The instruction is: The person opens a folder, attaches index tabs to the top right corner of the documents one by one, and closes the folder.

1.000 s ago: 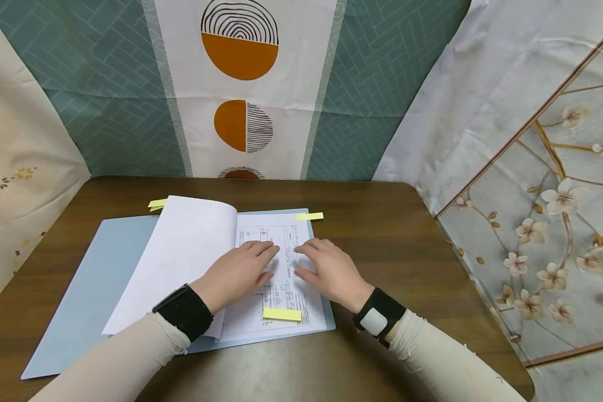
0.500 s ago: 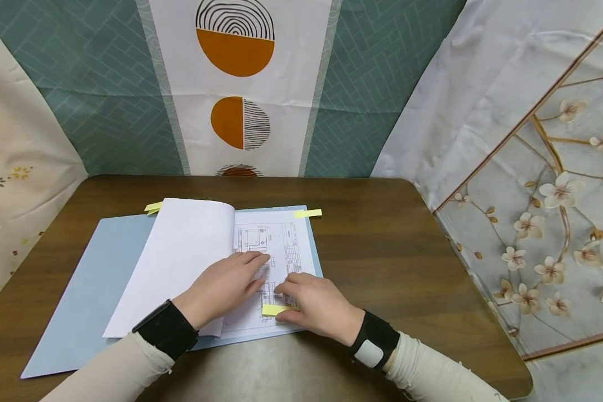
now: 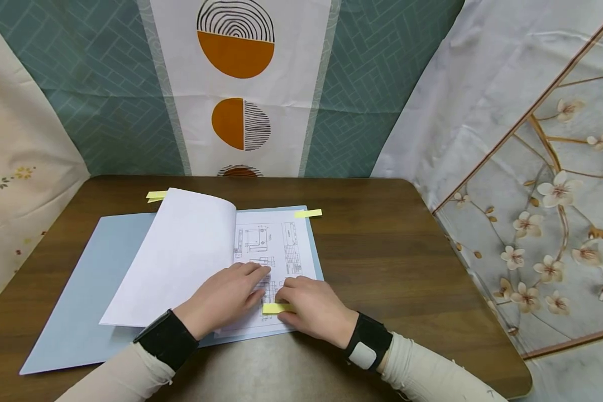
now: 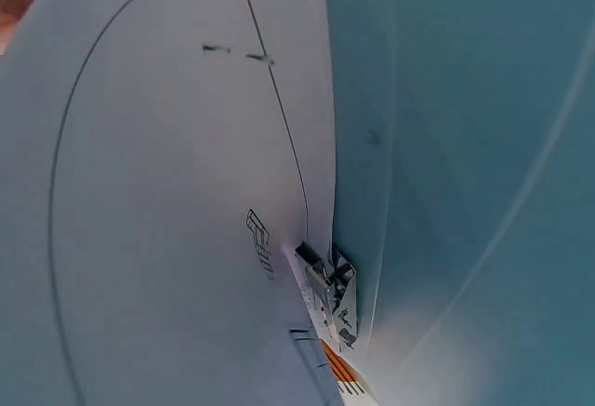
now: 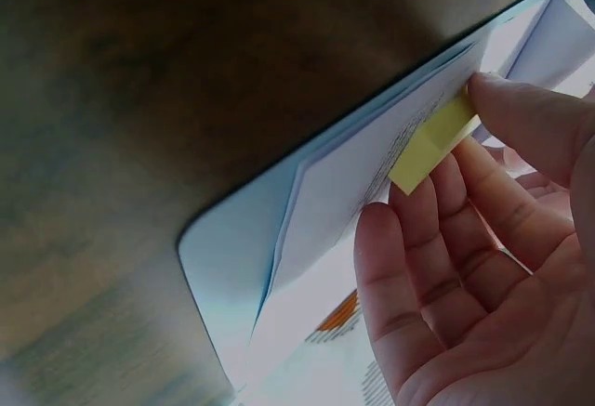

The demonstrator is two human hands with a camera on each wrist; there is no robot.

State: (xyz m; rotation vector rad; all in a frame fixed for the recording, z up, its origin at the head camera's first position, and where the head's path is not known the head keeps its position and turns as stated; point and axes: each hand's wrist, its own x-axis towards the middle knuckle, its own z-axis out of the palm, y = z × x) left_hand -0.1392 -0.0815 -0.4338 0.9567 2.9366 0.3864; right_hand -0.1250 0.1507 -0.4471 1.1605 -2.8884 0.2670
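Note:
A blue folder [image 3: 87,290] lies open under a stack of white sheets. Its turned-over page [image 3: 176,257] bows upward at left, and a printed line-drawing sheet [image 3: 276,229] shows at right. My left hand [image 3: 223,293] rests on this sheet near the fold with its fingers extended; only a bit of skin shows at the left wrist view's top-left corner. Low on the drawing, my right hand [image 3: 314,307] pinches the right end of a yellow sticky note [image 3: 273,308]. In the right wrist view, thumb [image 5: 521,113] and fingertips meet the note [image 5: 432,146] at its edges.
One yellow tab [image 3: 309,213] sticks out past the sheet's upper right corner. More yellow tabs [image 3: 156,195] show behind the turned page's upper left. The brown wooden table [image 3: 407,251] meets patterned cloth hangings at its back and sides.
My right hand has come down and left from the upper drawing to the sticky note. The left hand has slid down and slightly left. The turned page's lower left corner has risen.

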